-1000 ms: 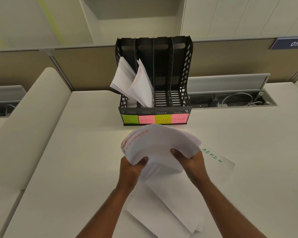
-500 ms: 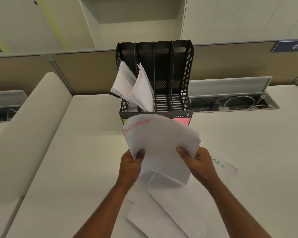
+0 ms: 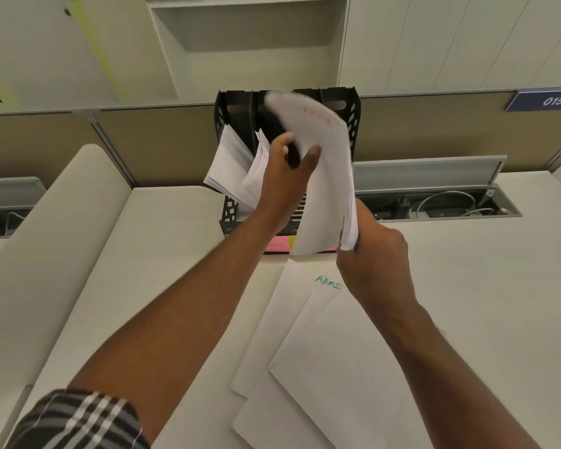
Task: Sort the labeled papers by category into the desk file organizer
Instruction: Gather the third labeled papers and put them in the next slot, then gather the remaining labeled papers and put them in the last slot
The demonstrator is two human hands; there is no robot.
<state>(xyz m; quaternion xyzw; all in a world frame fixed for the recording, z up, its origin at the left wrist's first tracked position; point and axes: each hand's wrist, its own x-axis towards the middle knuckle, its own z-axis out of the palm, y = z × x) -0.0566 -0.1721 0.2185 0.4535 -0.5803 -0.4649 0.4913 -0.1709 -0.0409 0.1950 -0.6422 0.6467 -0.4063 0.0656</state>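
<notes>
Gripping blurred red-lettered paper stack point(image 3: 324, 176), right hand point(image 3: 373, 254) at bottom, left hand point(image 3: 282, 170) pinching its edge

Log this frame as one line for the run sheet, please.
phase: filing | left hand: holds paper stack mid-sheet | right hand: grips stack's lower edge | stack: raised before black file organizer | desk: ADMIN sheet unsorted

A pale desk point(image 3: 467, 286) meets a tan partition point(image 3: 143, 144) with a blue "015" sign point(image 3: 546, 100), white overhead cabinets point(image 3: 450, 40) with an open shelf point(image 3: 250, 24), and an open cable tray point(image 3: 441, 202).
</notes>
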